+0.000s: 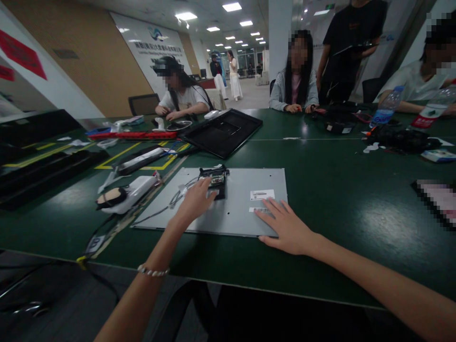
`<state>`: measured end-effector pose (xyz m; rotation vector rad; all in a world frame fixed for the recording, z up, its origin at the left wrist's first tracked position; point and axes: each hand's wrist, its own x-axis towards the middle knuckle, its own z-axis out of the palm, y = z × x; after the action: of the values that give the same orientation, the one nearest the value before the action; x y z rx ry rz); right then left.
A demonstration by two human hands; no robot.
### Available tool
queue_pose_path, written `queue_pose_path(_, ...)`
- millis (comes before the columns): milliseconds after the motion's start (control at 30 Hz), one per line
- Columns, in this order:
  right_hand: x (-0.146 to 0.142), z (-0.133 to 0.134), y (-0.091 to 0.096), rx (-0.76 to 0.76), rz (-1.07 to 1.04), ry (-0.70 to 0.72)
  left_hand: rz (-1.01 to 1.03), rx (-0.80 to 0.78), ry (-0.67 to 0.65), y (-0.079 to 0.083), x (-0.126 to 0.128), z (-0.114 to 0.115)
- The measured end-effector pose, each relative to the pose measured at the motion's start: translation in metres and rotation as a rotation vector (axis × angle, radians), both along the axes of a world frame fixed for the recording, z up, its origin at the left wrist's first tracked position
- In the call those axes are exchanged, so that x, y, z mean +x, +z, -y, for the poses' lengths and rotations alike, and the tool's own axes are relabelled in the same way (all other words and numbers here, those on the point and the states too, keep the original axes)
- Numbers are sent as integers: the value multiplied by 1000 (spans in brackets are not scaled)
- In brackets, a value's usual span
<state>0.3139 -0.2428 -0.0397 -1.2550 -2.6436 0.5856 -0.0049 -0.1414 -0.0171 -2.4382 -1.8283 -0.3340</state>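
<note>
The left hand (197, 197), fingers loosely bent, is at the circuit board (218, 180), panel's (238, 221) twelve o'clock; grasp unclear. The right hand (288, 227), released and splayed, touches four o'clock.

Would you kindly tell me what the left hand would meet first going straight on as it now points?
Probably the circuit board, just ahead of the left hand; depth is unclear, so they may already touch.
</note>
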Motion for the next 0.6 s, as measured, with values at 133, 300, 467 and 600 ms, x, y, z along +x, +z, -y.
queue_pose_path(133, -1, 1, 3, 5, 10, 3, -7, 30, 39, 12, 6, -40)
queue_pose_path(300, -1, 2, 3, 14, -3, 0, -147, -107, 61, 22, 12, -92)
queue_pose_path(467, -2, 2, 1, 43, -17, 1, -240, -246, 76, 25, 18, -110)
queue_pose_path(600, -1, 1, 1, 41, -25, 5, -240, -273, 92, 22, 18, -118)
